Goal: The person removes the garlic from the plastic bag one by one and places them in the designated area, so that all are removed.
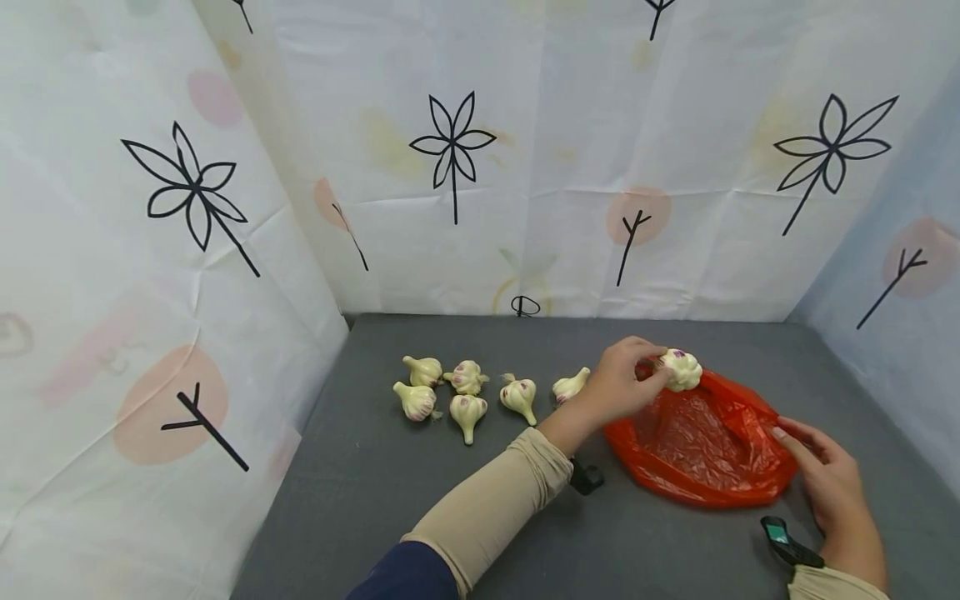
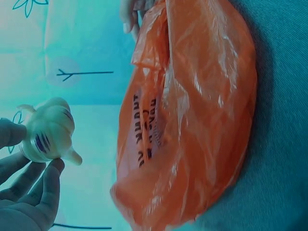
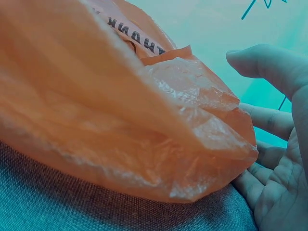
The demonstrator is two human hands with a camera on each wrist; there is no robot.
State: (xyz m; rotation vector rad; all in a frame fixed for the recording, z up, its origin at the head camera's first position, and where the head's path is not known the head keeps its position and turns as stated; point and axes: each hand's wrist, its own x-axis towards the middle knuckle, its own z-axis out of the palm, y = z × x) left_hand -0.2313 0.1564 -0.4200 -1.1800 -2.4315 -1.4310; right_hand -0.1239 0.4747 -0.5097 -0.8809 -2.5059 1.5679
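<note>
My left hand point(image 1: 628, 379) pinches a garlic bulb point(image 1: 681, 372) between thumb and fingertips, above the far rim of a red plastic bag point(image 1: 675, 485). The left wrist view shows the bulb point(image 2: 52, 126) pale with purple streaks, apart from the bag. The bag lies with its mouth spread, and dark lettering shows on its inner far side. At the bag's right end is my right hand point(image 1: 834, 479). In the right wrist view its fingers point(image 3: 272, 120) extend behind the bag's edge and touch it, while the thumb stands away from the plastic. The fingertips there are hidden.
Several more garlic bulbs point(image 1: 468, 412) lie loosely grouped on the grey table point(image 1: 420, 508), left of the bag. The nearest bulb point(image 1: 570, 386) to the bag is partly hidden by my left arm. A patterned white cloth point(image 1: 540, 167) stands behind and along both sides.
</note>
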